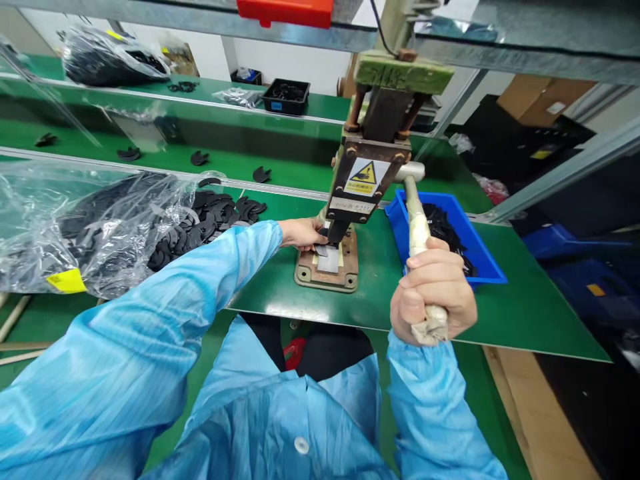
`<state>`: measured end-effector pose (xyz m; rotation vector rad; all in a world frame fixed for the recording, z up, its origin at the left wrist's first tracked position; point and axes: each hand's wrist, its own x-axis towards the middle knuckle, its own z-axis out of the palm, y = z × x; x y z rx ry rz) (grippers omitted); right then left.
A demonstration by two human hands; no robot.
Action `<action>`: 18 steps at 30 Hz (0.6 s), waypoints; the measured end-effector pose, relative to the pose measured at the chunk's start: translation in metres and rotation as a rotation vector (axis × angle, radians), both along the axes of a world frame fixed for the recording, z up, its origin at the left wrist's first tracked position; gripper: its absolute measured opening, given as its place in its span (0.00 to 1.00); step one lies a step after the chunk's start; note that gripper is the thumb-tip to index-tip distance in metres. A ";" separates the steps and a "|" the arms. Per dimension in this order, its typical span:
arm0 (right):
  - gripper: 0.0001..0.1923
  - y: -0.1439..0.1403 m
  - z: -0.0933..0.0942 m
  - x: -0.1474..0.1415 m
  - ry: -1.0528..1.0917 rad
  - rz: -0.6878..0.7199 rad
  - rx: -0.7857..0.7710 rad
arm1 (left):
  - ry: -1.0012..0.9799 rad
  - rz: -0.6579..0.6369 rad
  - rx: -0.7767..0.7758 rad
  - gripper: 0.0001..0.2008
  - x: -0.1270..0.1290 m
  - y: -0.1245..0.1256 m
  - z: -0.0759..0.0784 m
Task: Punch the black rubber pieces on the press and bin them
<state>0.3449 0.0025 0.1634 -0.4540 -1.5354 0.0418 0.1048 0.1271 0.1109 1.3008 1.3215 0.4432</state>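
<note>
Right hand [433, 297] clenched around wrapped press lever [417, 233] slanting up toward frame centre, left hand [303, 233] pinching small dark part [323, 250] flat on press base [327, 267], directly under ram, centre of green desk [525, 313].

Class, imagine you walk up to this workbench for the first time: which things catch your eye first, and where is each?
At the centre stands a hand press with a yellow warning label. The right hand grips its wrapped lever, while the left hand rests at the press base. To the left lies a clear bag of black parts; to the right, a blue bin holds more.
</note>
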 end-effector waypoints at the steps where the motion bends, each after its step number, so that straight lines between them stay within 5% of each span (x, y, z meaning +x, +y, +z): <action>1: 0.12 0.001 0.000 0.000 -0.004 0.003 0.012 | -0.013 0.001 -0.004 0.14 0.000 0.002 0.000; 13: 0.12 0.004 0.000 -0.001 -0.001 0.000 0.039 | -0.167 0.146 0.024 0.17 -0.007 -0.030 -0.002; 18: 0.15 0.004 0.000 -0.001 0.031 -0.022 0.031 | -0.283 -0.071 0.151 0.16 -0.043 -0.034 0.024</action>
